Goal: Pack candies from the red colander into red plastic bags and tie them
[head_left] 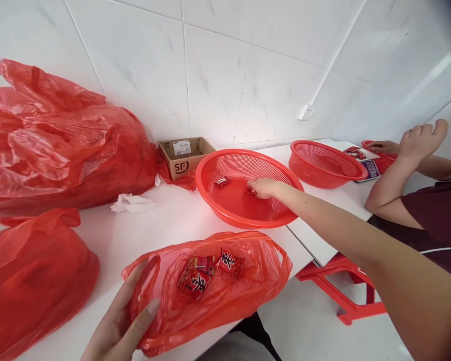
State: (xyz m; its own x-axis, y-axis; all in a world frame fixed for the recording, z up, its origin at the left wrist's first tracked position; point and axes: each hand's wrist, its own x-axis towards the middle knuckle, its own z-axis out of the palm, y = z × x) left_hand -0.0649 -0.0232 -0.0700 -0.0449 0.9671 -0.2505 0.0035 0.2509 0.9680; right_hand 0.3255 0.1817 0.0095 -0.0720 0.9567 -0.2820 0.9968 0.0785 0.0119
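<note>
My left hand point(129, 316) holds the side of an open red plastic bag point(263, 286), thumb on the near side and fingers behind the film. Inside the bag lie a few red snack packets point(199, 285) with black and white lettering. My right hand point(265, 188) reaches down into a red perforated plastic basket point(210, 200), its fingers closed on a small red packet point(251, 191) that is partly hidden by them. Another small red packet point(221, 182) with a white label rests at the left inside the basket.
Large full red bags point(59, 140) crowd the left. A cardboard box point(187, 156) stands by the wall, with a crumpled white tissue point(133, 203) nearby. To the right are a second red basket point(323, 168), a co-worker's hands point(423, 143) and a red stool point(345, 291).
</note>
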